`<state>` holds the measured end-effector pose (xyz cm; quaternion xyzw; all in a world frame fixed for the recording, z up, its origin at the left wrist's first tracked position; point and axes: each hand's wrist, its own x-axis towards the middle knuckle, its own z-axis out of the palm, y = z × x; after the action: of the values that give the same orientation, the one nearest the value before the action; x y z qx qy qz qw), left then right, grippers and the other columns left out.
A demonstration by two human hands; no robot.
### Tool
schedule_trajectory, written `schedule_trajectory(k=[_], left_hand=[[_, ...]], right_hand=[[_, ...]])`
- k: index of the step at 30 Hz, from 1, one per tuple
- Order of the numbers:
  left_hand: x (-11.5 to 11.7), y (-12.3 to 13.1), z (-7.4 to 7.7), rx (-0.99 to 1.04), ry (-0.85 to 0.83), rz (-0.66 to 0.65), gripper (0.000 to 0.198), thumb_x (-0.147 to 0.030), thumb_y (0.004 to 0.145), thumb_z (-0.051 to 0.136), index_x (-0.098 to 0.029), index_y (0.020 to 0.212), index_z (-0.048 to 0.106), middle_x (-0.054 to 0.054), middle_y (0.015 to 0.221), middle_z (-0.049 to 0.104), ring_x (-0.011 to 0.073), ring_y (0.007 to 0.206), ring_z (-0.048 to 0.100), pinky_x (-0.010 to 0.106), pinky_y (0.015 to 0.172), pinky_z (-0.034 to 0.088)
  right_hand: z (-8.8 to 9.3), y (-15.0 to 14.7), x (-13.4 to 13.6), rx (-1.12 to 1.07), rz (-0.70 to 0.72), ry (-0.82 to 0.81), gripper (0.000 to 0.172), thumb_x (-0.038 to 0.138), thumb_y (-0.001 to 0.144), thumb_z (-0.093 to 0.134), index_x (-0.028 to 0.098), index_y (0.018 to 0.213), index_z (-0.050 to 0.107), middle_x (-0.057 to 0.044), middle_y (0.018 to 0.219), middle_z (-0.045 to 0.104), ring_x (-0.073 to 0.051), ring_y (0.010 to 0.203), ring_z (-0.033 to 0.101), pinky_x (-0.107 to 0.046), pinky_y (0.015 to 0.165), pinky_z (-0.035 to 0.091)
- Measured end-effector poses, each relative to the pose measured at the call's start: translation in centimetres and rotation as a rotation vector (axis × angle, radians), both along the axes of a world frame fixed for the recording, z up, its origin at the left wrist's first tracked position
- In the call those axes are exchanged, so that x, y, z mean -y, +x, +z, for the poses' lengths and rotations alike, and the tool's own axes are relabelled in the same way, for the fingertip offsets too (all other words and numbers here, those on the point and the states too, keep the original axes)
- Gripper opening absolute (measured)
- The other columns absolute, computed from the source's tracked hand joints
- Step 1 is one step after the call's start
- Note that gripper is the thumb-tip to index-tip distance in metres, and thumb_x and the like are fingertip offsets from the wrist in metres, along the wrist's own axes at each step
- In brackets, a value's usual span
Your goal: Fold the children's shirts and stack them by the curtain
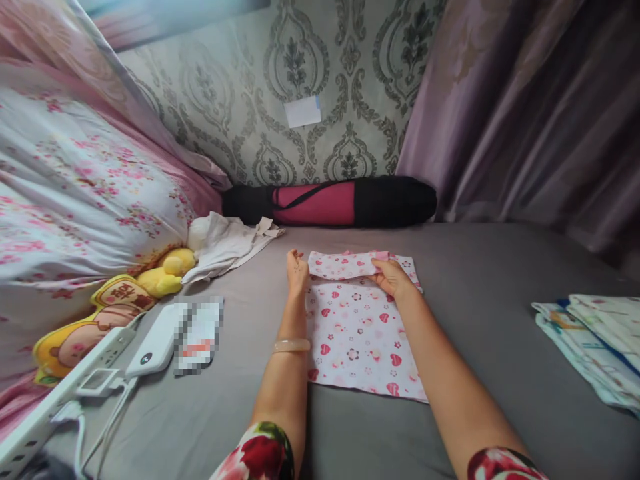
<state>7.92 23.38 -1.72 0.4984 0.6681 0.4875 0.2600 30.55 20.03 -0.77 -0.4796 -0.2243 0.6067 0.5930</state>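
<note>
A white garment (357, 333) printed with pink hearts and flowers lies flat on the grey bed sheet. Its far end is folded over toward me, with pink trim showing along the fold. My right hand (393, 277) pinches the folded strip near its right end, thumb on top. At the strip's left end is my left hand (299, 272), its fingers curled at the garment's edge; its fingertips are partly hidden. Part of the garment extends to the right behind my right hand.
On the left are a power strip (107, 353) with cords, a white power bank (159, 337), a yellow plush toy (167, 272) and a pale cloth (230, 243). Folded cloths (595, 347) lie at right. A black and pink rolled bag (320, 203) lies along the wall.
</note>
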Motion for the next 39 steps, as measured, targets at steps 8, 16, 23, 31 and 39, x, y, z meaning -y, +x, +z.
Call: schedule_trajectory(k=[8,16,23,31,39], left_hand=[[0.2,0.8,-1.3,-0.158,-0.031,-0.148,0.044,-0.01,0.085,0.039,-0.02,0.126,0.05,0.01,0.126,0.063,0.0198,0.121,0.055,0.037,0.106,0.039],[1.4,2.1,-1.3,-0.477,-0.106,-0.322,0.045,-0.016,0.091,0.035,-0.025,0.134,0.047,0.01,0.137,0.056,0.0291,0.143,0.026,0.058,0.114,0.012],[1.4,2.0,-2.2,-0.48,-0.071,-0.37,0.043,-0.014,0.091,0.036,-0.022,0.132,0.047,0.014,0.144,0.048,0.032,0.143,0.027,0.06,0.114,0.008],[0.7,1.9,-3.1,-0.378,-0.036,-0.329,0.031,-0.013,0.087,0.047,-0.023,0.113,0.059,0.013,0.135,0.057,0.0352,0.138,0.035,0.062,0.113,0.009],[1.6,2.4,-1.2,-0.626,-0.062,-0.353,0.042,-0.01,0.088,0.037,-0.022,0.126,0.051,0.013,0.148,0.042,0.0307,0.143,0.025,0.063,0.113,0.005]], right_hand=[[0.3,1.6,-0.1,0.107,-0.07,0.043,0.015,0.002,0.079,0.054,0.016,0.081,0.059,0.002,0.059,0.064,-0.017,0.071,0.07,-0.042,0.071,0.062],[0.6,2.4,0.0,0.152,-0.135,-0.004,0.015,0.0,0.076,0.055,0.015,0.076,0.059,0.001,0.058,0.063,-0.017,0.069,0.069,-0.039,0.071,0.061],[-0.1,3.4,0.0,0.357,-0.189,-0.083,0.017,0.001,0.07,0.055,0.016,0.076,0.061,0.001,0.058,0.064,-0.016,0.061,0.068,-0.031,0.062,0.059],[-1.7,6.2,0.0,1.105,-0.217,-0.11,0.025,0.013,0.07,0.064,0.015,0.094,0.068,-0.01,0.086,0.072,-0.025,0.094,0.068,-0.031,0.077,0.052],[-0.2,3.8,1.6,1.599,-0.168,-0.073,0.037,0.015,0.088,0.042,0.006,0.121,0.057,-0.026,0.126,0.055,-0.034,0.121,0.048,-0.047,0.101,0.034]])
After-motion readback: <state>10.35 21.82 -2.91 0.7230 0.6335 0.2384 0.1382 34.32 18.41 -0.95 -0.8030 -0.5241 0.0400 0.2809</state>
